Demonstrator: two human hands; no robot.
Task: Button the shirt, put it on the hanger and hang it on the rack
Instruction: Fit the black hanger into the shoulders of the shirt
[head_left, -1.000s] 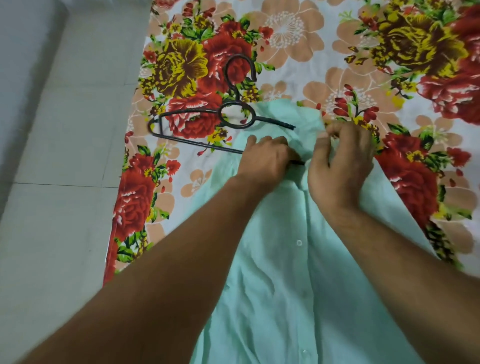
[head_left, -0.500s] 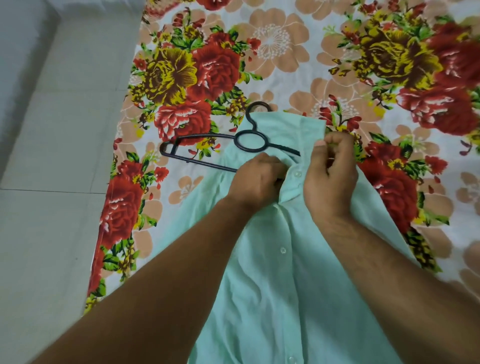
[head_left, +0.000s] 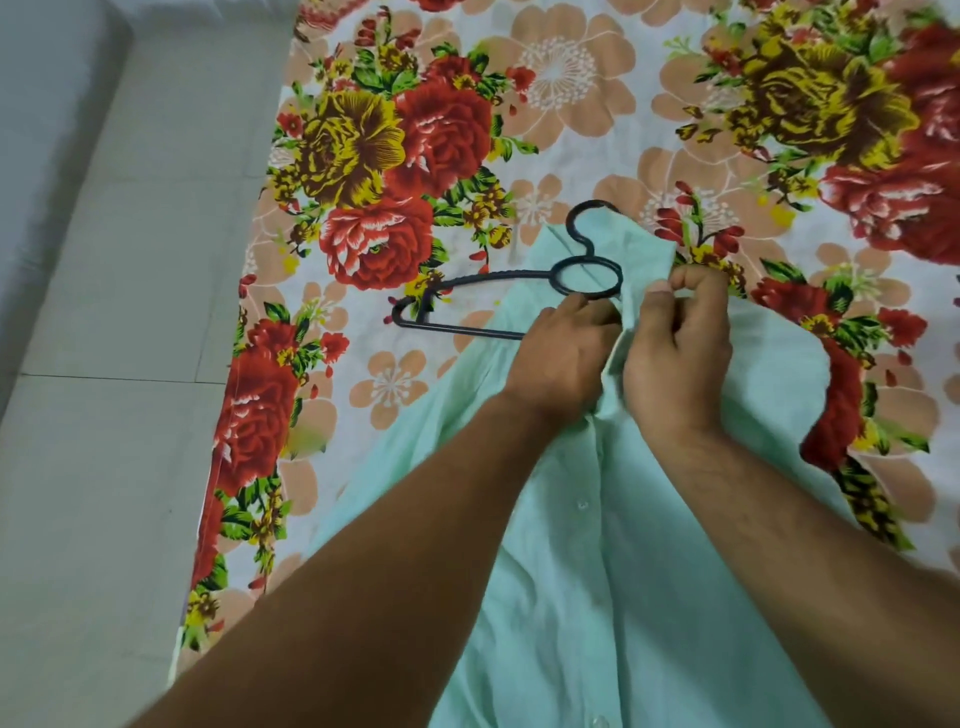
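From the head camera, my only view, I see the mint shirt lying front-up on the floral sheet, collar toward 12 o'clock. At least two buttons down the placket look fastened. My left hand is curled into the placket just below the collar. My right hand pinches the collar edge between thumb and fingertips. I judge the top button is the one being done. The black hanger has its hook at the collar and one arm poking out toward 9 o'clock; its other half is hidden by cloth. Hanging is left, and no rack is in view. Tiled floor lies at 9 o'clock.
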